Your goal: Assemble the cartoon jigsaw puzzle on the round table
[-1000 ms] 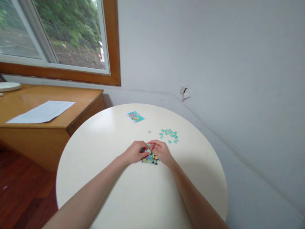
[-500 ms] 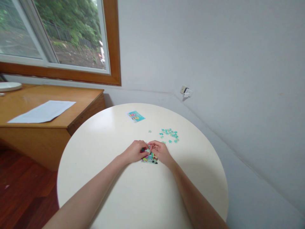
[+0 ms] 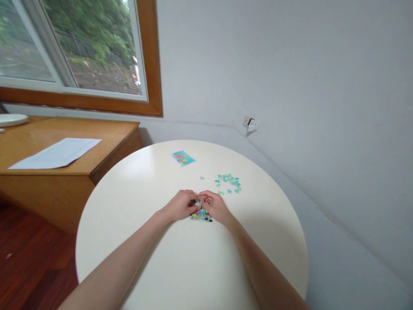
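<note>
A partly joined, many-coloured jigsaw puzzle (image 3: 201, 215) lies flat on the round white table (image 3: 180, 262), its upper part hidden under my fingers. Over its left side, my left hand (image 3: 183, 205) is closed, thumb and fingers gripping the puzzle's edge. My right hand (image 3: 214, 206) reaches in from the right with thumb and fingertips pinched together at the puzzle's upper part; a jigsaw piece there is mostly hidden by the fingers. The fingertips of both hands nearly meet. Beyond my right hand lies a loose group of teal and pale green jigsaw pieces (image 3: 229, 180).
One single pale piece (image 3: 202, 178) lies apart, left of the loose group. Farther back on the table is a colourful picture card (image 3: 183, 158). A wooden desk (image 3: 106, 142) with a paper sheet (image 3: 58, 153) stands at left, and a wall with a socket (image 3: 251, 123) behind.
The whole view has shifted slightly. Both hands stay over the puzzle, with the right fingertips moved a little; the loose pieces and the card lie as before.
</note>
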Motion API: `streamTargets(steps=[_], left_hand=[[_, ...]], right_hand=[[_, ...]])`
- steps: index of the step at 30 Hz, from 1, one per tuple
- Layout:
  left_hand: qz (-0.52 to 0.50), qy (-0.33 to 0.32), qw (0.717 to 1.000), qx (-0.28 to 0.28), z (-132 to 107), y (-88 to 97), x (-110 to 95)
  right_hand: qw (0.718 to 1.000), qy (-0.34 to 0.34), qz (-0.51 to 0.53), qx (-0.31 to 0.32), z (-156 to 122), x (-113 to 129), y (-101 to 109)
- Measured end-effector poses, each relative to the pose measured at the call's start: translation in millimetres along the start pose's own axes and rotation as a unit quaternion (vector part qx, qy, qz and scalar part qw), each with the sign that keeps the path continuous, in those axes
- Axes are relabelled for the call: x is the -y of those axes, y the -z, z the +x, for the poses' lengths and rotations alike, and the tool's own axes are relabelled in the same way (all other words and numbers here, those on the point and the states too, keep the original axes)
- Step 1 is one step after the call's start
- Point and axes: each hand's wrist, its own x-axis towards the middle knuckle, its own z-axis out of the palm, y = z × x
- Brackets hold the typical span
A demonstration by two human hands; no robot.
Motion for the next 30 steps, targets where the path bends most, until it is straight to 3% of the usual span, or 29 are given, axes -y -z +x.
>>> streamTargets(steps=[30], left_hand=[[0.018,0.000,1.000,0.000,-0.5,0.2,-2.3]], right_hand=[[0.998,0.015,-0.067,-0.010,1.2,-8.5,2.8]])
